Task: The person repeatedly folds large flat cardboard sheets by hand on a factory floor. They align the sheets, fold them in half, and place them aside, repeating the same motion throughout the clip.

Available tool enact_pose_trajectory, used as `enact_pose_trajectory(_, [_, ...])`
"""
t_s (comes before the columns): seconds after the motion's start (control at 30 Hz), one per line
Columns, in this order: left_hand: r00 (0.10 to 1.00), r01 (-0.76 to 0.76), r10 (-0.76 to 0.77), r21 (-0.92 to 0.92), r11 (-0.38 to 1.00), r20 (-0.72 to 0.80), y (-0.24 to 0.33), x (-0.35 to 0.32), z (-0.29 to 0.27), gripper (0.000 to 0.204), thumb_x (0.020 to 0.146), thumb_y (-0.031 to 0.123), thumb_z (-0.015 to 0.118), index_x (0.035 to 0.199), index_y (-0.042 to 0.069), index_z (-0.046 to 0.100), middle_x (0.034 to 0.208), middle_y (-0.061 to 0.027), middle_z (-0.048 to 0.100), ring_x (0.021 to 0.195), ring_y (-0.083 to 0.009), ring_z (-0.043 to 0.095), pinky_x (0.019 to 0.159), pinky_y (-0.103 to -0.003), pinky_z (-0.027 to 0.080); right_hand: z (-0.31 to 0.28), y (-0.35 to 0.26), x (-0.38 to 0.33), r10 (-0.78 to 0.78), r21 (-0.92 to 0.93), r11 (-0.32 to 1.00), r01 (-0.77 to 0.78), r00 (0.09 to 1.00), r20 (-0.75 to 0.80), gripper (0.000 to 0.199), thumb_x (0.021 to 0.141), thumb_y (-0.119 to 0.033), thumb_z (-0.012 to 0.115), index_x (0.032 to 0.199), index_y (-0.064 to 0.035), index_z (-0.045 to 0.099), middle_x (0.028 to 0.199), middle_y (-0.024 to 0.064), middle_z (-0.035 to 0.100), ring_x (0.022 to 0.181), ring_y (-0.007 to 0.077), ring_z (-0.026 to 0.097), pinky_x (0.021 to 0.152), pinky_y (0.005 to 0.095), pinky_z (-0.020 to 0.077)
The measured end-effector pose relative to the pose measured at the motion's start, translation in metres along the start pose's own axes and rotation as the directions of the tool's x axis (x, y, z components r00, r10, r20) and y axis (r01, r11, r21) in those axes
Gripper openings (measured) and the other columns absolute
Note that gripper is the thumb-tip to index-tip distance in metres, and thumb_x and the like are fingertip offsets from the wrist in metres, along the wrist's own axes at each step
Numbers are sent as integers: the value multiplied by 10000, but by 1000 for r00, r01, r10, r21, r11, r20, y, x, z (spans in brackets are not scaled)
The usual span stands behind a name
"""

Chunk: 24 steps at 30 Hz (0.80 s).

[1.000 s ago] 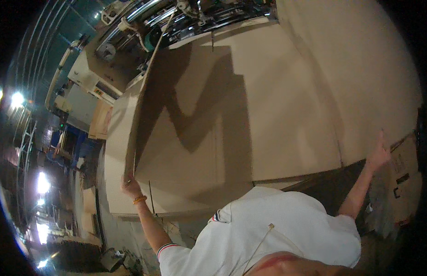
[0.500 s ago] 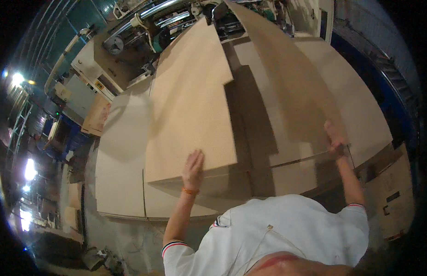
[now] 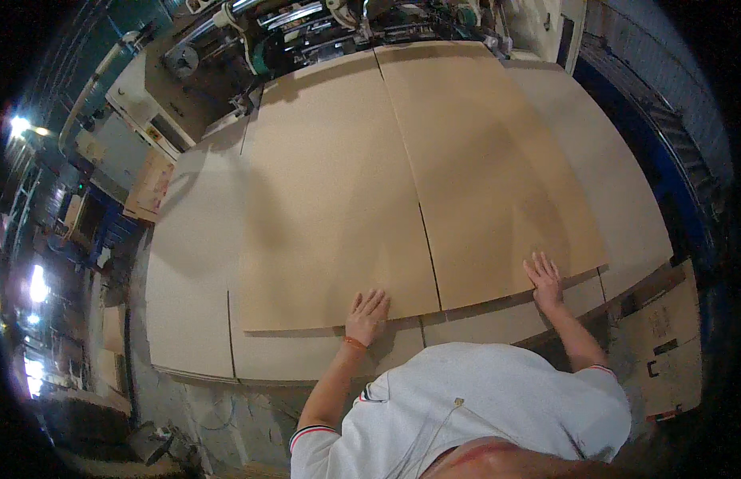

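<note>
A wide brown cardboard sheet, with a dark slit running down its middle from each end, lies flat over a stack of paler cardboard sheets. My left hand rests with fingers spread at its near edge, left of the slit. Farther right, my right hand lies open on the same near edge, fingers pointing away from me. Neither hand is wrapped around anything. The sheet's far edge reaches up to the rollers of a machine.
A pale machine housing stands at the far left, with a brown carton beside it. A cardboard box stands at the near right. Blue framework runs along the right side. The stack's near edge is just before my body.
The cardboard sheet, its right part raised and tilted before, now lies flat on the stack. My left hand has moved right and nearer; my right hand has moved nearer and slightly left.
</note>
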<state>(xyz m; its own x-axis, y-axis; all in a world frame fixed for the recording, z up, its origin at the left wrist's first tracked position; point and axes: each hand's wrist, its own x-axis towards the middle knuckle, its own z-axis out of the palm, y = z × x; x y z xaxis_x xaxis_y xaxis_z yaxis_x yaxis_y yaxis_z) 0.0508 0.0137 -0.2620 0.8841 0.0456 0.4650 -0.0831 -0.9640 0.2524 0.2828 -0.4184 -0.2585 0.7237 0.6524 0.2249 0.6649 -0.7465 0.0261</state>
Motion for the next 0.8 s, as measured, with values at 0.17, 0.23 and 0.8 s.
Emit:
enact_pose_trajectory(0.17, [999, -40, 39, 27, 999, 19, 1, 31, -32, 426, 815, 161, 588, 1240, 159, 615, 1309, -43, 580, 1229, -243, 532, 1042, -468, 387, -9, 16, 27, 36, 94, 996, -8, 953, -302, 399, 810, -67, 581, 1197, -136, 645, 1316, 53, 578, 1245, 289, 499, 1025, 475, 363])
enact_pose_trajectory(0.23, [994, -83, 89, 83, 993, -71, -9, 54, -38, 407, 827, 158, 593, 1233, 170, 615, 1302, -32, 585, 1215, -235, 544, 1026, -462, 405, -25, 25, 54, -51, 99, 990, 103, 904, -423, 303, 853, -117, 544, 1121, -127, 685, 1228, 50, 634, 1194, 285, 541, 991, 458, 387])
enact_pose_trajectory(0.8, [999, 26, -14, 380, 925, -36, -116, 156, 37, 563, 786, 341, 683, 1312, 215, 526, 1371, -23, 520, 1280, -254, 467, 1087, -594, 231, 21, 49, 204, 77, 189, 981, -31, 968, -239, 531, 749, -89, 657, 1266, -183, 580, 1430, 11, 453, 1386, 271, 295, 1132, 532, 187])
